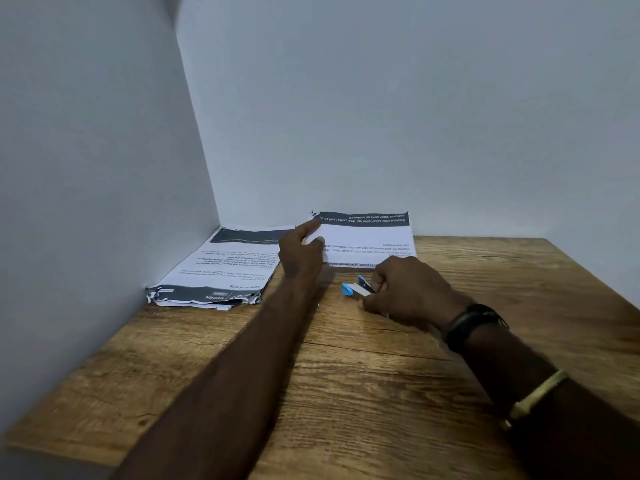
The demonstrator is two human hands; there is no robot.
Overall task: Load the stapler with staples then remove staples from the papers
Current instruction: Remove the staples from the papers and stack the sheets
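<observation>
**Stapler held at table centre**

Right hand (412,289) is closed around the stapler (356,288), which rests on the table (346,393) near its far edge. Stapler is hinged open, blue tip pointing left, long axis left-right. Left hand (301,254), fingers loosely spread, presses the sheet (367,237). Paper stack (221,271) lies in the far left corner.

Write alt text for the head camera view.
The right hand grips a small blue stapler on a wooden table, while the left hand reaches to a printed white sheet leaning on the pale wall. A second stack of printed papers lies in the corner.
</observation>
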